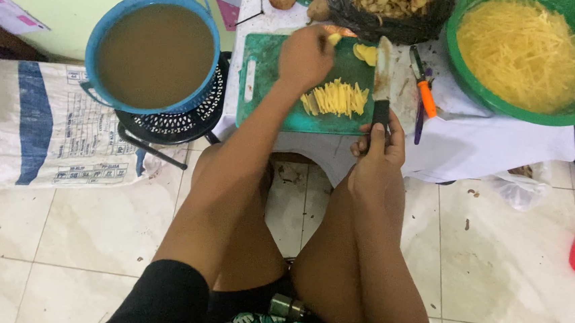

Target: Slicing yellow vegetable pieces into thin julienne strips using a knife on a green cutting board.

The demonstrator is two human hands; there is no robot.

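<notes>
The right hand (377, 155) grips the black handle of a knife (383, 80), whose blade rests flat on the green cutting board (266, 79). The left hand (305, 56) is closed around a potato slice (335, 39) at the board's far edge. Potato strips (336, 97) lie piled between the hands. A green bowl (469, 66) of strips sits right; a blue tub (101, 34) of brown water stands left.

Soft, even indoor light; faint shadows fall under the green cutting board (264, 112). Beyond it, the white surface (491, 145) glares slightly. Focus is mildly soft throughout.
</notes>
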